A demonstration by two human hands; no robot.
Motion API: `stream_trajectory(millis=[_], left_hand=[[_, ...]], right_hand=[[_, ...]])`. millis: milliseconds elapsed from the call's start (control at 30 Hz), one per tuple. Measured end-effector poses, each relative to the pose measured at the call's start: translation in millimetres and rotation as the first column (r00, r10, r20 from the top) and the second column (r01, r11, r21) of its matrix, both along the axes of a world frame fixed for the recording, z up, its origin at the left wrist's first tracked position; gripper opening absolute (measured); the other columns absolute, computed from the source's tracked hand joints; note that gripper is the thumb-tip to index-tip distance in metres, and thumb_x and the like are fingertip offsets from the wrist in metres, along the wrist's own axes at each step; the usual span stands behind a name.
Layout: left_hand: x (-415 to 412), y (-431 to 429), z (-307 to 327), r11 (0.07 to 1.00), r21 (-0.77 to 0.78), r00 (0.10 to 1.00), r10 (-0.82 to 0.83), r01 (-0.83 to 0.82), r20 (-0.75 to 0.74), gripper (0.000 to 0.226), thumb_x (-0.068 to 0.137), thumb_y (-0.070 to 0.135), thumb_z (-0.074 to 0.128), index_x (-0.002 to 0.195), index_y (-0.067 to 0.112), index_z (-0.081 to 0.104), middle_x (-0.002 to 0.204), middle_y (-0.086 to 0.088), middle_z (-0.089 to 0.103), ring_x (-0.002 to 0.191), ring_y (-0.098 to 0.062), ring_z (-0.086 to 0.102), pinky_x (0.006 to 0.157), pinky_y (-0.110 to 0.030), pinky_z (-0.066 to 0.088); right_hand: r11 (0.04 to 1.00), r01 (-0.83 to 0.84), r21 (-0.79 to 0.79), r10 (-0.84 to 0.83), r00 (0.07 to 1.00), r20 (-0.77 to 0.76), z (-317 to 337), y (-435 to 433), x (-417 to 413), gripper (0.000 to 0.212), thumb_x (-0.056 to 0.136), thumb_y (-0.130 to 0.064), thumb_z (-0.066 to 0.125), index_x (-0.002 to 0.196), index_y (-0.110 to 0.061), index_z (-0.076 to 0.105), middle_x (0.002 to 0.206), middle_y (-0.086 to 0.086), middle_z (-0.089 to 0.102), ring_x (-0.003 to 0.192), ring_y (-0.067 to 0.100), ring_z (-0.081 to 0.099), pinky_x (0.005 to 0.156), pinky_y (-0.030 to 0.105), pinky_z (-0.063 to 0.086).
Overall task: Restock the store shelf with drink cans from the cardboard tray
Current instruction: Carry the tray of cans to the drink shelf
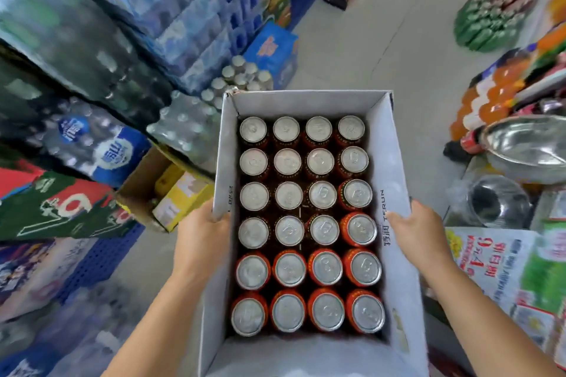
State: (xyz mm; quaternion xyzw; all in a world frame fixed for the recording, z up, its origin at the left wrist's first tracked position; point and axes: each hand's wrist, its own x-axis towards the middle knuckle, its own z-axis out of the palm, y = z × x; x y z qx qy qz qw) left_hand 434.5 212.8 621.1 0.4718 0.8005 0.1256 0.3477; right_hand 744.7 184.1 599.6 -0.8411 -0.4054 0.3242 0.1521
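Left hand point(202, 232) clamps the left wall of the tray point(395, 168), thumb hooked over the rim, fingers hidden outside it. Right hand point(419, 232) mirrors it on the right wall, thumb tip over the rim beside the printed lettering. Both grip at about mid-length, so neither hand is nearer to the load; the tray sits dead centre between them. Its long axis runs from bottom centre of the frame to upper centre, away from the body. Cans point(306, 226) stand upright inside, four across, six deep, every slot filled, so I judge no can has left it yet. No clear open shelf slot shows: bottle packs point(183, 122) and stacked cases fill the left and upper left, bare floor point(367, 24) runs up the centre, mixed goods and a steel bowl point(526, 141) sit at right. With both hands taken, the tray likely has to be set down or rested before either hand can pick a can.
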Motion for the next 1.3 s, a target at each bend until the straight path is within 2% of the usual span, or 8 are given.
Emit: stream_trajectory(millis=[133,333,433,533,800,967,1133,1300], left_hand=[[74,85,3,0.992,0.023,0.992,-0.127,0.127,-0.027,0.016,0.087,0.016,0.055,0.072,0.01,0.056,0.062,-0.006,0.06,0.061,-0.025,0.053,0.051,-0.031,0.041],[169,228,2,0.969,-0.009,0.969,-0.247,0.247,0.007,0.015,0.086,0.015,0.051,0.073,0.008,0.055,0.065,-0.009,0.062,0.053,-0.016,0.047,0.047,-0.03,0.038],[214,311,-4,0.948,-0.043,0.949,-0.313,0.314,0.029,0.017,0.088,0.017,0.049,0.076,0.008,0.058,0.07,-0.009,0.064,0.055,-0.018,0.05,0.047,-0.028,0.039],[263,400,-6,0.896,-0.071,0.897,-0.441,0.438,-0.038,0.019,0.089,0.02,0.048,0.075,0.011,0.056,0.071,-0.007,0.062,0.062,-0.023,0.054,0.049,-0.029,0.037],[426,615,10,0.805,-0.092,0.801,-0.593,0.586,-0.085,0.025,0.094,0.023,0.049,0.07,0.014,0.051,0.067,-0.004,0.056,0.059,-0.013,0.046,0.047,-0.027,0.031],[530,735,7,0.807,-0.077,0.808,-0.589,0.586,-0.023,0.021,0.091,0.018,0.052,0.07,0.013,0.055,0.066,-0.008,0.061,0.057,-0.022,0.054,0.045,-0.027,0.038],[628,862,15,0.796,-0.061,0.794,-0.606,0.603,-0.048,0.025,0.091,0.017,0.051,0.067,0.011,0.051,0.061,-0.005,0.056,0.054,-0.017,0.048,0.044,-0.026,0.03],[716,1004,14,0.766,-0.019,0.766,-0.642,0.642,0.017,0.015,0.091,0.014,0.049,0.082,0.012,0.06,0.069,-0.003,0.061,0.06,-0.014,0.053,0.047,-0.026,0.036]], right_hand=[[0.996,0.089,0.01,-0.089,0.996,0.006,13,59,71,0.011,0.089,-0.012,0.058,0.078,-0.011,0.055,0.064,-0.002,0.051,0.066,0.027,0.045,0.063,0.031,0.032],[0.968,0.25,0.006,-0.25,0.968,0.014,18,160,154,0.019,0.088,-0.012,0.059,0.07,-0.012,0.052,0.069,0.009,0.057,0.068,0.03,0.048,0.061,0.033,0.032],[0.941,0.339,0.015,-0.339,0.941,0.009,18,217,187,0.017,0.089,-0.011,0.059,0.073,-0.007,0.054,0.066,0.01,0.056,0.058,0.022,0.045,0.051,0.032,0.033],[0.901,0.433,0.002,-0.433,0.901,0.016,18,276,220,0.011,0.09,-0.012,0.058,0.08,-0.008,0.057,0.065,0.002,0.053,0.058,0.018,0.044,0.053,0.034,0.032],[0.793,0.609,-0.031,-0.609,0.793,0.005,8,441,345,0.016,0.089,-0.017,0.058,0.096,-0.003,0.063,0.088,0.019,0.064,0.077,0.033,0.053,0.065,0.034,0.04],[0.792,0.611,-0.003,-0.61,0.791,-0.039,9,562,448,0.018,0.089,-0.015,0.057,0.101,-0.003,0.063,0.089,0.016,0.065,0.072,0.028,0.055,0.063,0.034,0.042],[0.808,0.589,0.017,-0.589,0.808,-0.001,20,693,549,0.016,0.088,-0.012,0.058,0.096,0.002,0.062,0.083,0.021,0.062,0.073,0.034,0.053,0.065,0.039,0.041],[0.775,0.631,0.015,-0.631,0.775,0.016,28,821,626,0.011,0.088,-0.014,0.058,0.081,-0.006,0.056,0.071,0.009,0.059,0.07,0.032,0.052,0.062,0.038,0.04]])
